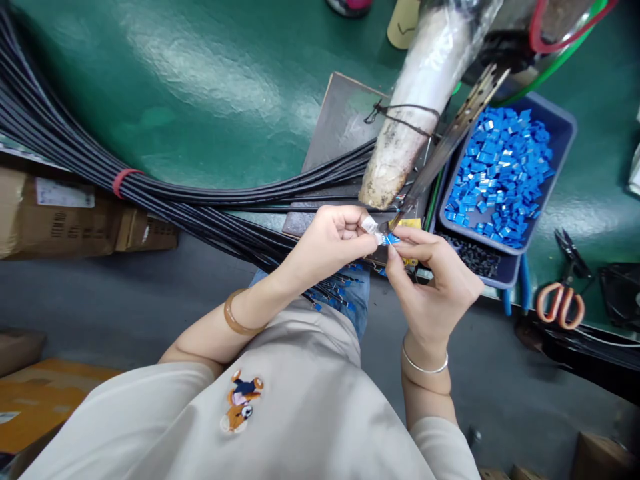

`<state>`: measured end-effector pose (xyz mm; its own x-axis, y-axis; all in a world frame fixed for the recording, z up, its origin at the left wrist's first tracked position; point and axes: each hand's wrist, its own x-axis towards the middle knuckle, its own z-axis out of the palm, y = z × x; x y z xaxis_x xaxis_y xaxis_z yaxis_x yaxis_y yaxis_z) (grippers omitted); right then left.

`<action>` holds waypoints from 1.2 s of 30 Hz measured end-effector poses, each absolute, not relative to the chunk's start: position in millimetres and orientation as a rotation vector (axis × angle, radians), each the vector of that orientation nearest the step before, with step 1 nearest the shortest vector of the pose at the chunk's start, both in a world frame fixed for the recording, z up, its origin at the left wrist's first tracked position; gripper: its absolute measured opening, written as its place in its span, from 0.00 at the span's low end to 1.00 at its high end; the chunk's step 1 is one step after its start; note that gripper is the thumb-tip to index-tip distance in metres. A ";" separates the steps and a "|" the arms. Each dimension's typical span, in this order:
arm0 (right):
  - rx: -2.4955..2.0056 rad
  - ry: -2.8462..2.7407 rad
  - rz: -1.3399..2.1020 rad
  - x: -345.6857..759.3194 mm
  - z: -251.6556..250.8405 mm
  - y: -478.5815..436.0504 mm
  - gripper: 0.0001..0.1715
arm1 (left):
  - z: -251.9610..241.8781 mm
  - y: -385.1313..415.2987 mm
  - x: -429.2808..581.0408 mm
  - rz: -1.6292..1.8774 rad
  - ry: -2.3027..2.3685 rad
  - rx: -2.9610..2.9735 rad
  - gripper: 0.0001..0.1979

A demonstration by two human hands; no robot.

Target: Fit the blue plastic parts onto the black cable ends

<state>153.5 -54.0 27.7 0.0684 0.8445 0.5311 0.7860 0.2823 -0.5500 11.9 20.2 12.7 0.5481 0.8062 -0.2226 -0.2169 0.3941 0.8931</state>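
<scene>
My left hand (pixel 345 233) is closed in a pinch, with white wrapping on a fingertip, around the wire end of a cable mostly hidden by the fingers. Facing it, my right hand (pixel 433 270) pinches a small blue connector (pixel 391 239) with thin pale wires at it. Just above the fingertips is the lower end of a perforated metal rod (pixel 450 137) resembling a soldering iron. Beside it slants a white, plastic-wrapped tube (pixel 420 87) tied with dark wire. More black cables (pixel 225 193) run in from the left, some ending in blue connectors over my lap.
A blue-grey bin (pixel 567 133) of blue connectors stands right, with small black parts (pixel 473 257) in front. Orange-handled scissors (pixel 560 303) and blue-handled pliers (pixel 525 283) lie at the green table's edge. Cardboard boxes (pixel 60 213) stand left; a red band (pixel 123 181) ties the cables.
</scene>
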 end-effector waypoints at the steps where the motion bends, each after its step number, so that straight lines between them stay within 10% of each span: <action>1: -1.498 -1.708 0.088 153.5 27.8 -53.8 0.09 | 13.2 20.8 11.7 0.719 0.728 0.946 0.05; 36: -1.497 -1.742 0.047 154.6 28.4 -53.4 0.09 | 12.0 20.1 12.9 0.728 0.727 1.024 0.06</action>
<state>154.6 -53.4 28.4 0.0426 0.8374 0.5449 0.8070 0.2927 -0.5129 12.9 20.1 12.0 0.5574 0.8093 -0.1854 -0.1866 0.3397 0.9219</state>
